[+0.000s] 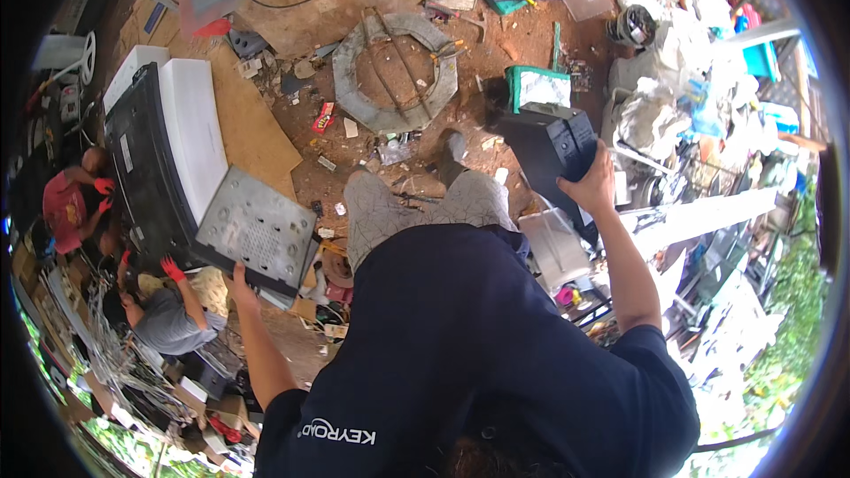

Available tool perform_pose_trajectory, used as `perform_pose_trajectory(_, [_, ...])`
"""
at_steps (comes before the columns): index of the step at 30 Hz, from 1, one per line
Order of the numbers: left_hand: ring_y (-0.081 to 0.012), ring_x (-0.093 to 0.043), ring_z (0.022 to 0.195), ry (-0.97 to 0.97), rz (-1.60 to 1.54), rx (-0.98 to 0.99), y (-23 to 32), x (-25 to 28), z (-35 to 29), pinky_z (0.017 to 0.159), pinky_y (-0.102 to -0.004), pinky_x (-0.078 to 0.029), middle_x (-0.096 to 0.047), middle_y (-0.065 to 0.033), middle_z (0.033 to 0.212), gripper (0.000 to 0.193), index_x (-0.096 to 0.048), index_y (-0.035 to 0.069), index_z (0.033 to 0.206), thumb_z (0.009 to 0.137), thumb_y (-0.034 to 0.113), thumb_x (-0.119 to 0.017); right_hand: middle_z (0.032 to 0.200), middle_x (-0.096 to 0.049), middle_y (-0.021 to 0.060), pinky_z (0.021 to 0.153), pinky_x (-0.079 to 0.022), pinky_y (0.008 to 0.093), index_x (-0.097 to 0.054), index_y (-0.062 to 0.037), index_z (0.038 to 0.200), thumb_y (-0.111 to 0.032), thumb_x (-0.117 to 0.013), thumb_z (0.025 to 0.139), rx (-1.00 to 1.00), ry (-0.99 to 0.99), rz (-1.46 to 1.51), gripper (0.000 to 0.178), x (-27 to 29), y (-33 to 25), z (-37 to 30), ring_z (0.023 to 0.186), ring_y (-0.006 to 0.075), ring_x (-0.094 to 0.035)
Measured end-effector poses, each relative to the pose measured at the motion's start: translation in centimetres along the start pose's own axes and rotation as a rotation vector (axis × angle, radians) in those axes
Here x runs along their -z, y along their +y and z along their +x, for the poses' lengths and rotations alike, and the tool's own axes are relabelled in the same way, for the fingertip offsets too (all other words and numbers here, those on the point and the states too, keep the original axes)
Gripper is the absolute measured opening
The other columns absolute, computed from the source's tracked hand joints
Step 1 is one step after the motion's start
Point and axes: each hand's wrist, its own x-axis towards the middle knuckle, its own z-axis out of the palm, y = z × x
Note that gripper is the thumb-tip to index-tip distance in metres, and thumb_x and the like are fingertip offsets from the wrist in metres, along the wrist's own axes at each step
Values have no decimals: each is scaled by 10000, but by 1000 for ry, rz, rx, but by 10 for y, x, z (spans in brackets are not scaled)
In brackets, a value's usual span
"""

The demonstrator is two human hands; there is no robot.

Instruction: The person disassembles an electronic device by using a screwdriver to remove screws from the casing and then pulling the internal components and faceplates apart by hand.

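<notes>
On the left, my left hand (241,288) grips the near edge of a flat metal electronics case (255,226) with a perforated grey face and a dark front strip. Its fingers are mostly hidden behind the case. Over on the right, my right hand (595,181) is wrapped round the end of a black box-shaped electronic device (551,143), which is tilted. Beyond this device lies a green-edged package with a white face (540,87). A clear plastic bin (555,250) stands below my right hand.
An octagonal metal ring (350,80) with rods across it lies on the littered dirt floor. A large black-and-white appliance casing (164,150) stands left. Two people with red gloves, one in a red shirt (64,212) and one in grey (177,326), work beside it. Sacks (655,119) crowd the right.
</notes>
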Motion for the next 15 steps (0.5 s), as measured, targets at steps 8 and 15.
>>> perform_pose_trajectory(8, [-299,-545,1176,88,-144,139,-136,-67,-129,1015,-371,-437,-515,-207,1342,851,-343,-38,1453,787,260,-781,1369,-477,230,1108,-381,439,-307,-9,1454,-283,-880,555,294,128,-127,1101,85,-45,85,1299,393,-457])
perform_pose_trajectory(15, [-352,-601,1149,288,166,99,-225,-97,-192,1015,-400,-445,-607,-247,1262,946,-415,-67,1360,669,383,-881,1302,-505,225,1074,-408,446,-343,12,1419,-280,-863,541,717,149,-93,1062,112,-135,107,1232,399,-497])
